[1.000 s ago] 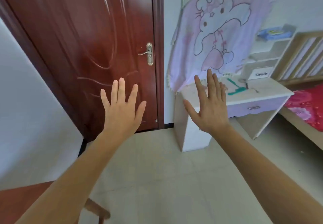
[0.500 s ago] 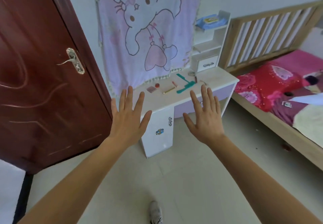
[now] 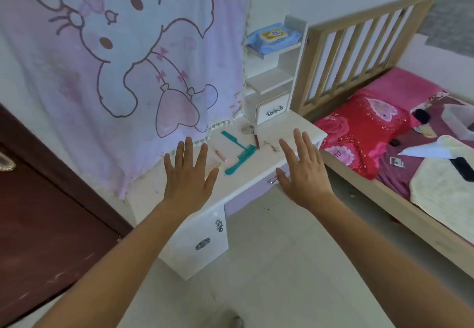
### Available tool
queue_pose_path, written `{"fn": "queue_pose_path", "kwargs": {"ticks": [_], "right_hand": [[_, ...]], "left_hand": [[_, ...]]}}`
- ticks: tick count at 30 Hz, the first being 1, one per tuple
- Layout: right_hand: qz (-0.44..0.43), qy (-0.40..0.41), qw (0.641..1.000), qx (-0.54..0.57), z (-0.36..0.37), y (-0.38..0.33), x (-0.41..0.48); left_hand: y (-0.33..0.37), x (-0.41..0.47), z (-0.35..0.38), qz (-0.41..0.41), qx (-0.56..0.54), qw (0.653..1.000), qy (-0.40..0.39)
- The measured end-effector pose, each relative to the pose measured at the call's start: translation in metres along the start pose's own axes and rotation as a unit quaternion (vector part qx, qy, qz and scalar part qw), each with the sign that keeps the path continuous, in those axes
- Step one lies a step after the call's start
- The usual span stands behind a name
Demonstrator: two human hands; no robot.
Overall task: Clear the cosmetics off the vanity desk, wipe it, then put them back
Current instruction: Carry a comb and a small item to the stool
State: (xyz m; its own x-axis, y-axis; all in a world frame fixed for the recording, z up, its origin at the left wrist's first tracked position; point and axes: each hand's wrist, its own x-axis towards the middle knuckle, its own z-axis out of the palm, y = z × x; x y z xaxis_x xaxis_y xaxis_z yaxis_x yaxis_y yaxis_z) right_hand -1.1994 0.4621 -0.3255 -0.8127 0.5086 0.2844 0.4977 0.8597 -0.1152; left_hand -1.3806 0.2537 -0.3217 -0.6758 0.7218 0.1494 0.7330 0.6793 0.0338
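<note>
Both my hands are up in front of me with the backs toward me, holding nothing. My left hand (image 3: 188, 174) has its fingers straight and spread, and my right hand (image 3: 304, 174) is the same, thumb out to the left. They hang over the near edge of the white vanity desk (image 3: 284, 129); I cannot tell whether either one touches it. The cosmetics lie on the desk top between and beyond my hands. A long-handled teal comb (image 3: 231, 138) lies farther back, and a wider teal comb (image 3: 239, 159) lies nearer, with the two meeting at their right ends. A small pink stick (image 3: 221, 155) sits just left of them, close to my left fingertips. A dark red pencil (image 3: 256, 139) lies just right of the combs, and a small pale round thing (image 3: 247, 129) is beside its far end. A pink cartoon blanket (image 3: 115, 58) hangs down the wall at the far left, its fringe reaching the desk top. On the desk's far right stands a shelf unit with a little drawer (image 3: 272, 110), and a blue pack of wipes (image 3: 273, 36) is on its top shelf. To the right is a bed (image 3: 359, 133) with red and pink bedding, and to the left is a dark red door (image 3: 51, 225).
</note>
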Motion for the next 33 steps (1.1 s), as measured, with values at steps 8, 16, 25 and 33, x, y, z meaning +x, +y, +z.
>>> {"fn": "queue_pose_path", "kwargs": {"ticks": [8,16,25,33], "right_hand": [[0.032,-0.043,0.999,0.005,0.051,0.067,0.099],[-0.043,-0.124,0.989,0.072,0.149,0.104,0.236],[-0.193,-0.243,0.947,0.078,0.230,0.099,0.349],[-0.291,-0.394,0.866,0.098,0.300,0.078,0.301]], "left_hand": [[0.019,0.126,0.058,0.016,0.019,0.997,-0.070],[0.018,0.212,0.140,-0.056,0.026,0.977,-0.204],[0.031,0.240,0.181,-0.170,-0.007,0.945,-0.279],[0.017,0.219,0.241,-0.141,-0.001,0.928,-0.345]]}}
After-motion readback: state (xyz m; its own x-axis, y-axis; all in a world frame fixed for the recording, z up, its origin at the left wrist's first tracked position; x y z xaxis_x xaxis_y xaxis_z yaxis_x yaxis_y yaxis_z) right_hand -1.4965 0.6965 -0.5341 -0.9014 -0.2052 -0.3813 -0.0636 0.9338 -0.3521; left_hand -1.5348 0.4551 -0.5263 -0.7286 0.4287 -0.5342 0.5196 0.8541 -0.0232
